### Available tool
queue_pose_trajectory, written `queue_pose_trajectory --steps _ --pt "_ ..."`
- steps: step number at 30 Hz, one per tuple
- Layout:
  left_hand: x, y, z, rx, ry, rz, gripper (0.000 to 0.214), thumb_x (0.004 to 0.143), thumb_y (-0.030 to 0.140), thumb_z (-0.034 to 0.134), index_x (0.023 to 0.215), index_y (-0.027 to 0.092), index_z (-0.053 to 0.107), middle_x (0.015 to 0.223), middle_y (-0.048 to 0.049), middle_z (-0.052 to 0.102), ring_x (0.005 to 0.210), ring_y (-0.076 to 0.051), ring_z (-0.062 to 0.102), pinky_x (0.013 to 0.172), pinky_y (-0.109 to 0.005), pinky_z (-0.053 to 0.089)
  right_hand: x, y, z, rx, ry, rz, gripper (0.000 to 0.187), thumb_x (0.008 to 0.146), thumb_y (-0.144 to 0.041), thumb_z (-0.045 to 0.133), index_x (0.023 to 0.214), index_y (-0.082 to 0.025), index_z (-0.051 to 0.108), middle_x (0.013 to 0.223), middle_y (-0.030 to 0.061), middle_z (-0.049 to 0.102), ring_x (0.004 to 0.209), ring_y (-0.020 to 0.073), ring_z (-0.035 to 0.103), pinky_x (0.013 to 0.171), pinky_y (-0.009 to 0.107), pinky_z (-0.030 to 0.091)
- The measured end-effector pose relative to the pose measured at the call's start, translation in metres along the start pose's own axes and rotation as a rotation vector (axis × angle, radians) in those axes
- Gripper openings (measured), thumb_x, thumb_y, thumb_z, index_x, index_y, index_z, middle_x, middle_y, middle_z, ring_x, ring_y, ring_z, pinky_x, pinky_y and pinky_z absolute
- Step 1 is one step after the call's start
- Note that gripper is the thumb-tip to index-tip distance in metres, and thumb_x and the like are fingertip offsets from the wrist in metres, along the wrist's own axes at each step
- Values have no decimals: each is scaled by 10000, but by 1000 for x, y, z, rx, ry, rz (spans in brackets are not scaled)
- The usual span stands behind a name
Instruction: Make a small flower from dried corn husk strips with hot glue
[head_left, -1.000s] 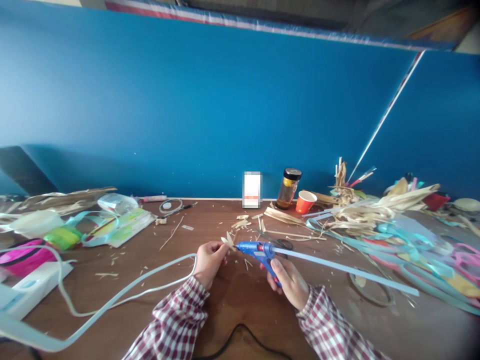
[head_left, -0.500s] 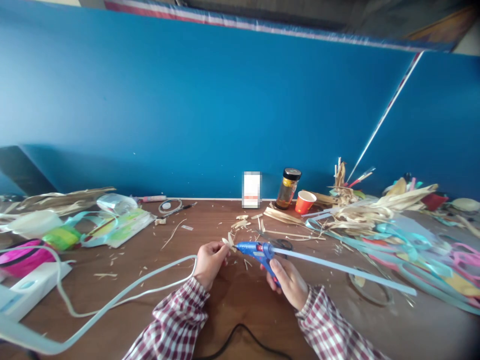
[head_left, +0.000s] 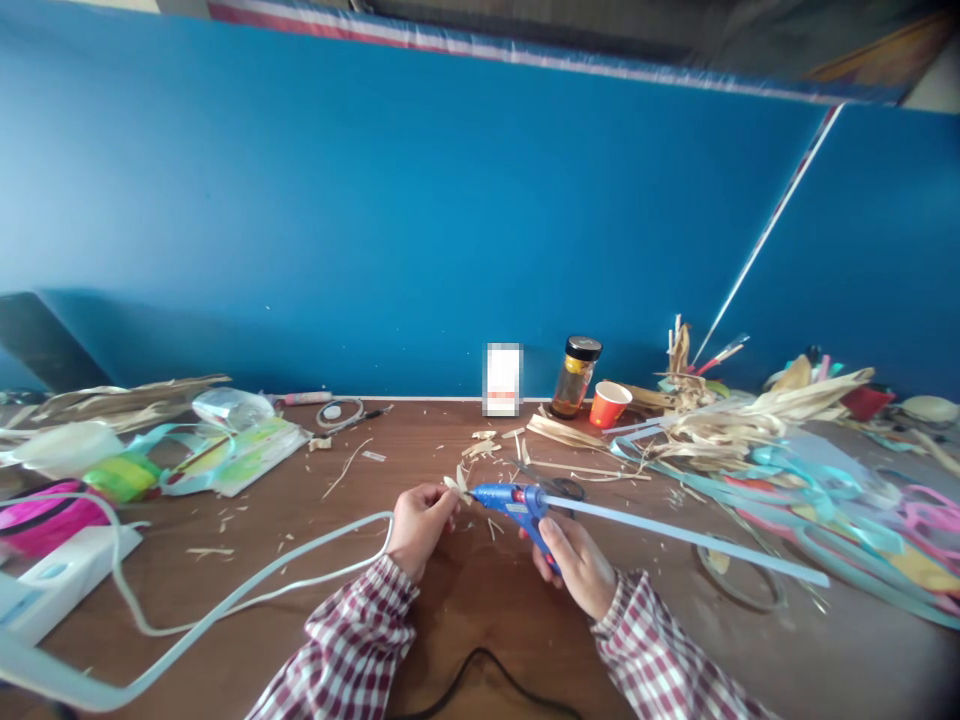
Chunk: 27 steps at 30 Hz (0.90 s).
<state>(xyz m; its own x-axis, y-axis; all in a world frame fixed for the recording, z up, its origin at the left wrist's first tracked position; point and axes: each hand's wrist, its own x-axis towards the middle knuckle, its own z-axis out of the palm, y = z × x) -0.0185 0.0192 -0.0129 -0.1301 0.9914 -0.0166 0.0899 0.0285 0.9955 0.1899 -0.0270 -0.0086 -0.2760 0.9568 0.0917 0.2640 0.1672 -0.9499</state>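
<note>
My right hand [head_left: 576,563] is wrapped round the grip of a blue hot glue gun [head_left: 514,502], with a long pale glue stick [head_left: 690,540] trailing out of its back to the right. The gun's nozzle points left at a small piece of dried husk [head_left: 456,484], which my left hand [head_left: 420,522] pinches between its fingertips just above the brown table [head_left: 480,610]. Both sleeves are red and white plaid.
A pale cord [head_left: 247,590] loops across the table's left. A pink object [head_left: 41,515], white box [head_left: 56,580] and ribbons [head_left: 225,450] lie left. Husk strips [head_left: 720,425], coloured ribbons [head_left: 825,490], an orange cup [head_left: 609,403] and a jar [head_left: 574,377] crowd the right. A blue wall [head_left: 450,220] stands behind.
</note>
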Motion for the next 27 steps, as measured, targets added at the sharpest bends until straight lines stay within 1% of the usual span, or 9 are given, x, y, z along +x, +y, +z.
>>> queue_pose_trajectory --steps 3,5,7,10,13,16,20,24,27 --pt "0 3 -1 -35 19 -20 232 648 334 606 509 151 574 421 31 507 393 -89 459 427 -202 340 -1 -1 0 -52 1 -26 465 916 -483 257 855 -143 569 452 -44 458 363 80 395 401 208 316" --pt "1 3 -1 -47 24 -29 226 638 327 605 501 151 564 420 31 503 389 -91 456 425 -204 344 -2 -2 1 -116 42 -80 439 917 -470 268 843 -155 564 447 -45 452 377 89 414 423 217 341" --pt "2 3 -1 -49 25 -37 222 636 327 600 506 150 566 437 25 518 390 -91 457 426 -205 351 -4 -4 1 -163 121 -153 376 909 -458 299 960 -165 529 462 -49 459 399 106 440 439 227 364" --pt "2 2 0 -22 28 -37 218 645 318 590 510 148 572 449 20 529 397 -89 462 433 -201 355 -8 -6 0 -263 189 -260 307 894 -413 361 1097 -188 413 599 -15 564 504 143 535 501 253 415" --pt "0 3 0 33 35 -27 213 647 300 591 500 148 574 416 26 513 397 -88 465 431 -191 343 -12 -6 -4 -442 272 -338 185 884 -352 402 992 -204 430 729 28 611 625 171 593 584 278 442" --pt "-1 4 0 34 19 -31 234 662 319 588 507 145 576 417 27 508 399 -87 463 430 -189 343 -20 -6 -14 -607 406 -360 154 877 -333 437 952 -199 453 764 47 612 672 186 603 610 289 455" --pt "0 0 -1 -46 -15 -35 251 651 361 615 544 135 593 499 12 546 426 -89 462 438 -201 374 -44 1 -46 -854 496 -290 200 879 -358 447 978 -188 479 831 79 618 768 217 601 659 316 461" --pt "3 -5 -1 -71 -35 -49 281 617 402 664 641 123 642 569 -3 584 457 -95 479 455 -210 395 -83 17 -96 -1149 593 -187 273 870 -426 439 980 -181 492 826 89 630 773 245 601 661 344 453" --pt "4 -7 0 -47 -52 -46 311 604 428 677 658 123 656 581 -7 595 460 -97 481 457 -213 400 -114 32 -131 -1259 641 -98 297 883 -456 385 938 -189 503 800 81 644 710 224 615 619 320 454"
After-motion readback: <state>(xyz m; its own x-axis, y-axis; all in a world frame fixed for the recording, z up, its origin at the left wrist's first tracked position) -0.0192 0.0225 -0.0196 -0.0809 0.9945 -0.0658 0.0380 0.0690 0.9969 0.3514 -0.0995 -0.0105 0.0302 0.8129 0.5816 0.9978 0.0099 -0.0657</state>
